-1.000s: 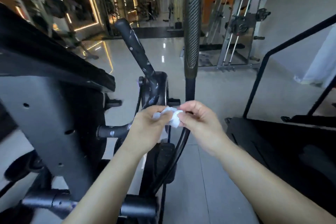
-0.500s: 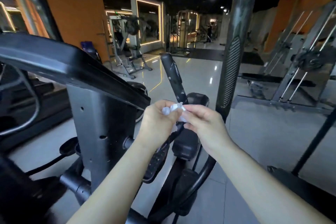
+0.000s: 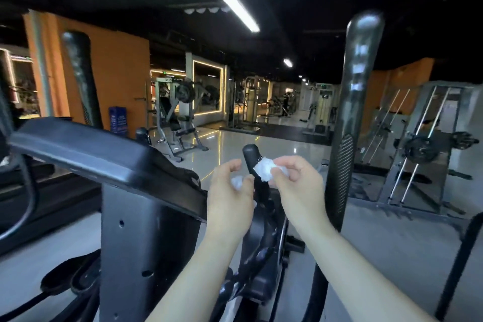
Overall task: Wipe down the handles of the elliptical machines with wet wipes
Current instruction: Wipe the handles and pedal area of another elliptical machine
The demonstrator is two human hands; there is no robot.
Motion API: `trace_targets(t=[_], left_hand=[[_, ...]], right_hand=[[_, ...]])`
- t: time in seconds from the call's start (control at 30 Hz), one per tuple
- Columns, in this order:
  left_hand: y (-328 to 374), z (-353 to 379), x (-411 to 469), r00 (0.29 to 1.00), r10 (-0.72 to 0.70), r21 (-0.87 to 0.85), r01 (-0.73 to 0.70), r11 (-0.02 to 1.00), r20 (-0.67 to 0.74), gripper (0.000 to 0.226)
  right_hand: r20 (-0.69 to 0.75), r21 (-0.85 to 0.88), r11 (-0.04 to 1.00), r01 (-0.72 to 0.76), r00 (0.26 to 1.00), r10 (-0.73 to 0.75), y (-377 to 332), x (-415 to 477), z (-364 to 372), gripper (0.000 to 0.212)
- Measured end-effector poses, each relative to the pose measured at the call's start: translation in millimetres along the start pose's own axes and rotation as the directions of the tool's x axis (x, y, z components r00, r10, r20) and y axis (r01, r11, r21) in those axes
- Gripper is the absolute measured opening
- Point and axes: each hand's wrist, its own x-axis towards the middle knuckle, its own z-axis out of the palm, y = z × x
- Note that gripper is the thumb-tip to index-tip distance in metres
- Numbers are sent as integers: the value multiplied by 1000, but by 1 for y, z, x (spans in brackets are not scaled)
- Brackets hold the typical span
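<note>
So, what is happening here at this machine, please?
A person stands at an elliptical machine in a gym. The right hand pinches a white wet wipe and the left hand pinches another white bit. Both hands are in front of the short black handle; contact with it is unclear.

Single head-worn wide view, facing forward over close hands (image 3: 264,185), edges somewhat blurred

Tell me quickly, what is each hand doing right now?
Left hand: fingers curled, pinching a small piece of white wipe.
Right hand: pinching the larger bunched wet wipe, in front of the short handle.
</note>
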Motion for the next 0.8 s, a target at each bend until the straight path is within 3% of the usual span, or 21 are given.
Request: trace_targets(t=[0.1,0.23,0.37,0.47,0.6,0.8], left_hand=[[4,10,16,994,80,65,-76,995,-73,38],[5,20,39,982,141,92,-130,987,-129,28],[-4,22,52,972,207,99,-196,976,-113,31],[-7,22,54,970,212,76,-204,976,-120,34],[-9,22,57,983,138,-17,-141,990,-122,26],[-11,21,59,982,149,-48,-155,987,-116,20]], right_hand=[[-18,-44,988,146,989,-147,-4,25,7,21],[7,-19,948,317,948,-317,-6,52,18,33],[145,-45,915,400,909,-390,5,57,27,20],[157,-109,877,467,880,-449,19,59,31,15],[140,-154,881,448,892,-429,35,59,26,13],[196,-206,944,257,956,-218,54,34,5,25]])
